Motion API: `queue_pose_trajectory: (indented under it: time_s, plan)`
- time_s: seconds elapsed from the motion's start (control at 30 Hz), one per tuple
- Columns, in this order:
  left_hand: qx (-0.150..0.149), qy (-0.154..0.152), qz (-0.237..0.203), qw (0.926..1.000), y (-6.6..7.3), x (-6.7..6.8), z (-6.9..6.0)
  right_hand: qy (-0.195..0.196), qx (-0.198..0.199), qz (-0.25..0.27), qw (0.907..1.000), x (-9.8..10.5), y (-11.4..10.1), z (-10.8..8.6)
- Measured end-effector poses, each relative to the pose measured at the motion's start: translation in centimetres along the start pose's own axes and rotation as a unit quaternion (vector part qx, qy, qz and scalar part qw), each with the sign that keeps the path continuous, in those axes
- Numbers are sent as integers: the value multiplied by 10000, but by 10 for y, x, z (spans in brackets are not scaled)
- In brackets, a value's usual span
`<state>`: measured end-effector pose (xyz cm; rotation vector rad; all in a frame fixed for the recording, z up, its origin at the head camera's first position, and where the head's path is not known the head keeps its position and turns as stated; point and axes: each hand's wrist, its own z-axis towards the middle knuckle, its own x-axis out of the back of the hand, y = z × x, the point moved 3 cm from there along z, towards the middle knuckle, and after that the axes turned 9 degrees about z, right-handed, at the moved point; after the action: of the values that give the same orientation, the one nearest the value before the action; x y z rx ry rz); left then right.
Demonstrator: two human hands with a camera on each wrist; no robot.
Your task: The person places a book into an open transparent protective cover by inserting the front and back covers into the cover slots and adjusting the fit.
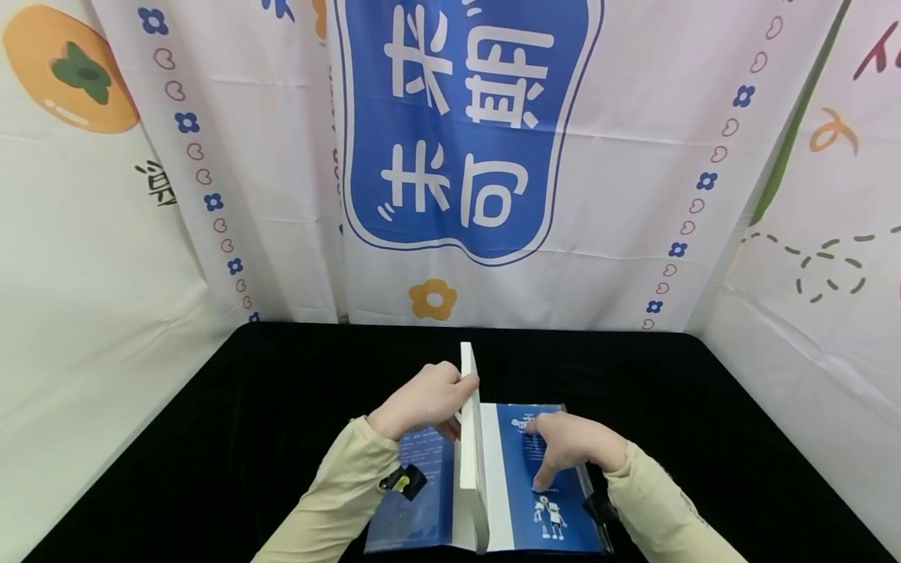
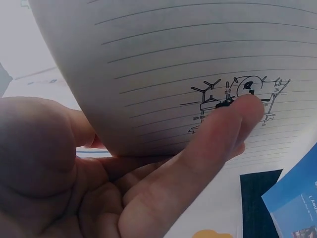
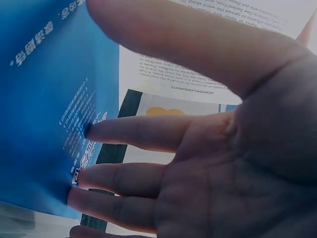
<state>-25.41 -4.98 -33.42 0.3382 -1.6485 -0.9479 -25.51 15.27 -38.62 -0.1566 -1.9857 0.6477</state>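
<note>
A book lies spread on the black table, its white page block (image 1: 468, 461) standing upright in the middle. My left hand (image 1: 431, 397) grips that block near its upper end, thumb on one side and fingers on the other. In the left wrist view the fingers (image 2: 168, 193) lie against a lined page (image 2: 198, 44) with a small black line drawing. My right hand (image 1: 576, 442) presses its fingertips and thumb on the blue jacket flap (image 1: 517, 500) at the right. The right wrist view shows those fingers extended over the blue flap (image 3: 44, 109), beside a printed acknowledgments page (image 3: 173, 69).
To the left of the page block spreads another blue jacket part (image 1: 415, 516) with small print. Black cloth covers the table (image 1: 296, 422). White printed curtains (image 1: 633, 156) hang at the back and along both sides. Each forearm wears a dark strap near the wrist.
</note>
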Motion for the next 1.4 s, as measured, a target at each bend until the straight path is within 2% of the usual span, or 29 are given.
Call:
queue_pose_trajectory:
  time_s: [0.2, 0.4, 0.53, 0.67, 0.8, 1.0, 1.4]
  plan:
    - [53, -99, 68, 9999, 0, 6, 1, 83, 51, -86, 9999, 1, -1, 1]
    - [167, -418, 77, 9990, -6, 12, -4, 182, -41, 96, 9998, -2, -1, -1]
    - [223, -577, 76, 9981, -16, 18, -8, 188, 68, 33, 9998, -4, -2, -2]
    - [244, -666, -107, 9974, -29, 26, -15, 165, 107, -53, 9998, -5, -4, -2]
    - [354, -627, -236, 9971, -42, 34, -21, 177, 128, -150, 9996, -5, -4, -2]
    - [657, -494, -164, 9965, -63, 41, -29, 179, 242, -175, 9994, -5, -2, -2]
    - [1213, -230, -56, 9923, -96, 34, -36, 148, 196, -101, 9996, -5, -3, -1]
